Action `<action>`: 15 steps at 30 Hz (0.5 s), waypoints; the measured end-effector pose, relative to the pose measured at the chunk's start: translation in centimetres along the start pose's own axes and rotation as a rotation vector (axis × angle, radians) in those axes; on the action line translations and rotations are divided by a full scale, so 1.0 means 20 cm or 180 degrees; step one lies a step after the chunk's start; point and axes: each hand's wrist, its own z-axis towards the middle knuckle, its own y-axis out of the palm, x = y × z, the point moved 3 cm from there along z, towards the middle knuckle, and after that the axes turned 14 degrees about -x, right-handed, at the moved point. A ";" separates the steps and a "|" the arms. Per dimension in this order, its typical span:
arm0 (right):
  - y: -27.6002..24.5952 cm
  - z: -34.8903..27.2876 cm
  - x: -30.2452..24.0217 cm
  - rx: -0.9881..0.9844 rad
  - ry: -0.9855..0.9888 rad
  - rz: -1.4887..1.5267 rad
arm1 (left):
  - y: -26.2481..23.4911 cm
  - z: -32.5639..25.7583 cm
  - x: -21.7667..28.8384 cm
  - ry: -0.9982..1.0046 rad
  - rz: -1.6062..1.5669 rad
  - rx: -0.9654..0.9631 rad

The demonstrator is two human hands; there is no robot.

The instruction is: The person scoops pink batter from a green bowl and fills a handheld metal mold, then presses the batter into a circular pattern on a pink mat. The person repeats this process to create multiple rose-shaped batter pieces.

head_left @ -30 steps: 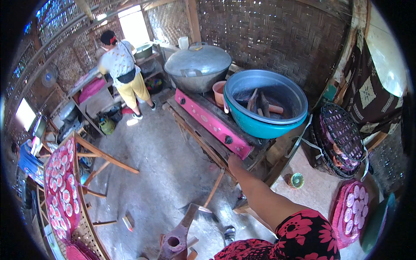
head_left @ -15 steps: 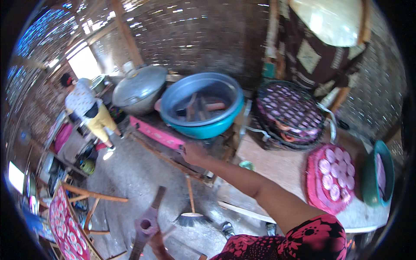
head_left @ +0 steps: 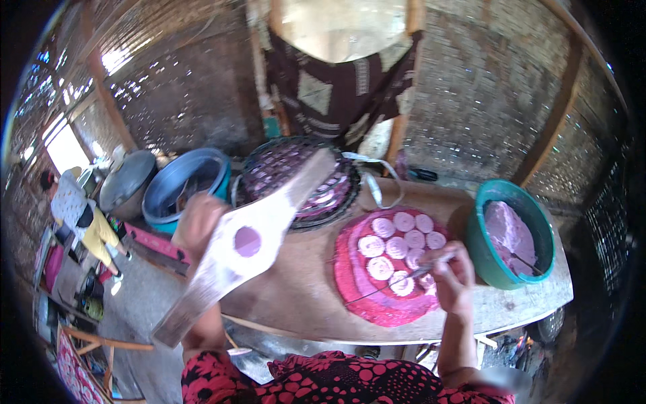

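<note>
Left hand blurred, partly behind pale holed tool; grip perhaps hidden.

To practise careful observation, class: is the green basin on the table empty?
No, the green basin holds a purple mass.

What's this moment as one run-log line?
left hand: holds holed paddle | right hand: holds thin tool over purple rounds | nearby: green basin

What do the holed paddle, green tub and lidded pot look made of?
Paddle: probably wood, worn; pale, faintly streaked face, though blur leaves it open.
Green tub: likely plastic, smooth; even colour, moulded-looking rim.
Pot: seems metal, perhaps aluminium; grey, dull sheen.
</note>
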 end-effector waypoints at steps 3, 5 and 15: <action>-0.31 -0.29 -0.37 0.1088 -0.0943 -0.0124 | 0.31 0.44 0.50 0.0855 -0.1152 -0.0132; -0.38 -0.48 -0.62 0.1587 -0.1774 -0.0606 | 0.43 0.62 0.83 0.1601 -0.1752 0.0091; 0.06 -0.74 -0.92 0.2221 -0.2544 -0.2667 | 0.80 0.65 1.66 0.2738 -0.3954 -0.0231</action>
